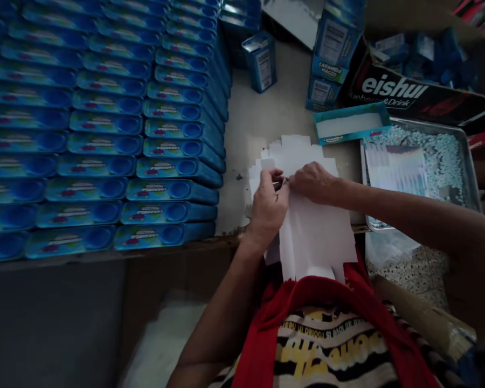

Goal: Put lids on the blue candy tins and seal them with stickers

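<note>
White cardboard sheets (319, 234), cut flat with flaps, lie in an overlapping pile across the table's front edge and against the red apron. My left hand (270, 202) is over the pile's left part, its fingers curled round a small dark object that I cannot make out. Right beside it, my right hand (310, 182) is closed, knuckles up, its fingertips meeting those of my left hand at a small shiny bit. What my right hand pinches is too small to tell.
Rows of stacked blue boxes (161, 167) fill the left. A blue tray-like box (353, 125) lies right of the pile, near a metal tray (472, 172) of small pale pieces. Behind stand more blue boxes (262, 63) and a black carton (412, 99).
</note>
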`<state>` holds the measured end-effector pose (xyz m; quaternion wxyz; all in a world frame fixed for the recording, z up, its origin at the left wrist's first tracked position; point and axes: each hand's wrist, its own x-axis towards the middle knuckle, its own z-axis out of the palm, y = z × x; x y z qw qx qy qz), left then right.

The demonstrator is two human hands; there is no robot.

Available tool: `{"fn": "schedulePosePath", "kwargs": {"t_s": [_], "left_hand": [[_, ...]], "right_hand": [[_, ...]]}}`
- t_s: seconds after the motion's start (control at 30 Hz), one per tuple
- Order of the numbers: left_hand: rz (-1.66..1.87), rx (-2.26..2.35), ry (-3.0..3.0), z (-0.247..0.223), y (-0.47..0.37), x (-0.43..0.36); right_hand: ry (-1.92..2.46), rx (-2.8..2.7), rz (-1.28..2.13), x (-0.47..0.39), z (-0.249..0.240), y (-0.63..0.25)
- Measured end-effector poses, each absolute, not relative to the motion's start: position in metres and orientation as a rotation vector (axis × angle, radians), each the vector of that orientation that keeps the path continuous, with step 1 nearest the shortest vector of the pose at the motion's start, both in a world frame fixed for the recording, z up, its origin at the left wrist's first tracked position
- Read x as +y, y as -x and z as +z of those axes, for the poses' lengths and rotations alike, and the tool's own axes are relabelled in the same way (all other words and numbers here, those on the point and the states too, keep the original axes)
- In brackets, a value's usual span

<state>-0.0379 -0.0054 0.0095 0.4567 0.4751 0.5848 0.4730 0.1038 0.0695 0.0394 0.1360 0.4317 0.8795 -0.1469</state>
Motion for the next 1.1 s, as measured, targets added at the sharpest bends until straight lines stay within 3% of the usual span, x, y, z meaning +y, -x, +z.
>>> {"fn": "schedulePosePath", "kwargs": {"t_s": [0.17, 0.33, 0.43, 0.53, 0.67, 0.73, 0.9, 1.1], "left_hand": [[1.282, 1.564, -1.591, 0.052, 0.096, -0.048], [1.453, 1.826, -1.554, 0.070, 0.104, -0.116], [1.534, 2.011, -1.273, 0.050, 0.082, -0.146], [1.350, 1.881, -0.934, 0.027, 0.064, -0.155], [1.184, 1.575, -0.739, 0.016, 0.051, -0.121], [1.231, 1.475, -0.656, 0.014, 0.040, -0.090], [1.450, 1.467, -0.617, 0.006, 0.010, -0.025], [1.544, 1.418, -0.468, 0.019, 0.034, -0.008]], "right_hand": [[-1.256, 2.556, -0.319, 0.107, 0.071, -0.121], [-1.806, 2.359, -0.382, 0.098, 0.101, -0.192], [-1.987, 2.017, -0.762, 0.045, 0.119, -0.240], [-1.760, 1.807, -1.058, 0.001, 0.147, -0.262], [-1.854, 2.367, -0.207, 0.027, 0.163, -0.221], [-1.711, 2.500, -0.165, 0.066, 0.147, -0.178], [-1.401, 2.462, -0.547, 0.137, 0.103, -0.099], [-1.723, 2.169, -1.178, 0.099, 0.096, -0.137]]}}
